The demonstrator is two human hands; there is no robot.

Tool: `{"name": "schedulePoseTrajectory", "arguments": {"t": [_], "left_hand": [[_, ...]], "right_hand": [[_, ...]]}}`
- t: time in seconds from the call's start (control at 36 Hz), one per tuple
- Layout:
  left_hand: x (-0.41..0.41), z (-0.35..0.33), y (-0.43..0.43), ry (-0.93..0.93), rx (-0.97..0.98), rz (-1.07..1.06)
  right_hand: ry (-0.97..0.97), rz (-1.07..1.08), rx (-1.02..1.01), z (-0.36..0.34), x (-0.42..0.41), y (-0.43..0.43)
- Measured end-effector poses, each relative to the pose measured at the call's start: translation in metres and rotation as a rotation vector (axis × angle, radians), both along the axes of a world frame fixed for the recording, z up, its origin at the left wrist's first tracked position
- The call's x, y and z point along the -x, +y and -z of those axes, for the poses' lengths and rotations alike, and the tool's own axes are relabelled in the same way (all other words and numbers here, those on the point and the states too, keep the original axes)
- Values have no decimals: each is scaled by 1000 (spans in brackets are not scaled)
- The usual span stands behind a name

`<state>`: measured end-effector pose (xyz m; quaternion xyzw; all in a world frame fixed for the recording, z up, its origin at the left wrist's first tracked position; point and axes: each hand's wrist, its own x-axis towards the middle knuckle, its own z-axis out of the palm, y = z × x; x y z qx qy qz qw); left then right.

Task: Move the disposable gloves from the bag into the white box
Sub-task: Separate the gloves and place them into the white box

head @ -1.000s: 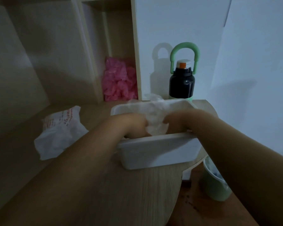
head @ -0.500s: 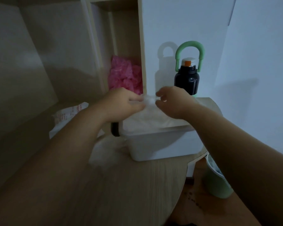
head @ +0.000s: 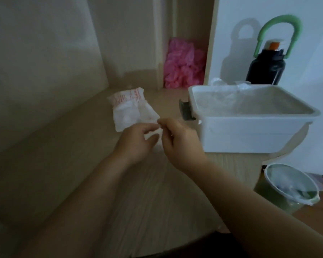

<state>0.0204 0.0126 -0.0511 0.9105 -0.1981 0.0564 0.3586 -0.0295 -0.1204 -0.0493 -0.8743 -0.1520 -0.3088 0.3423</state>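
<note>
Left hand (head: 136, 140): held just above the desk (head: 157, 192); thumb and forefinger are brought together on a pale film (head: 151, 134), the other fingers loosely curled beneath.
Right hand (head: 179, 142): held just beside the left hand, fingertips almost touching it; the forefinger is bent down against the thumb and the same pale film is pinched; the remaining fingers are curled into the palm.
Pale film: a thin, translucent scrap is seen between the two hands (whether it is a glove or the torn edge of the bag cannot be told in this dim light).
Bag (head: 131, 108): white with red print, crumpled, laid flat on the desk; its near corner is touched by the fingertips of both hands.
Gloves (head: 222, 101): clear, crinkled plastic is seen inside the white box (head: 250, 127), heaped toward its far left corner and rising slightly above the rim.
White box: set on the desk to the right of the hands, open at the top; a dark latch (head: 186, 111) is fixed on its left end.
Bottle (head: 265, 71): black, with a green loop handle, stood upright behind the box.
Pink bundle (head: 183, 64): crumpled pink material is lodged in a shelf compartment behind the bag.
Bin (head: 267, 192): green, lined with plastic, placed on the floor beyond the desk edge.
</note>
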Motion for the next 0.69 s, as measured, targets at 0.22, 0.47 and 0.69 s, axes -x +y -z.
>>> {"name": "schedulePoseTrajectory", "arguments": {"t": [0.22, 0.47, 0.69], "left_hand": [[-8, 37, -13, 15, -106, 31], [-31, 35, -8, 31, 146, -79], [-32, 36, -7, 78, 167, -38]], "right_hand": [[450, 189, -150, 37, -14, -19], [489, 195, -64, 36, -32, -17], [402, 194, -144, 34, -43, -9]]}}
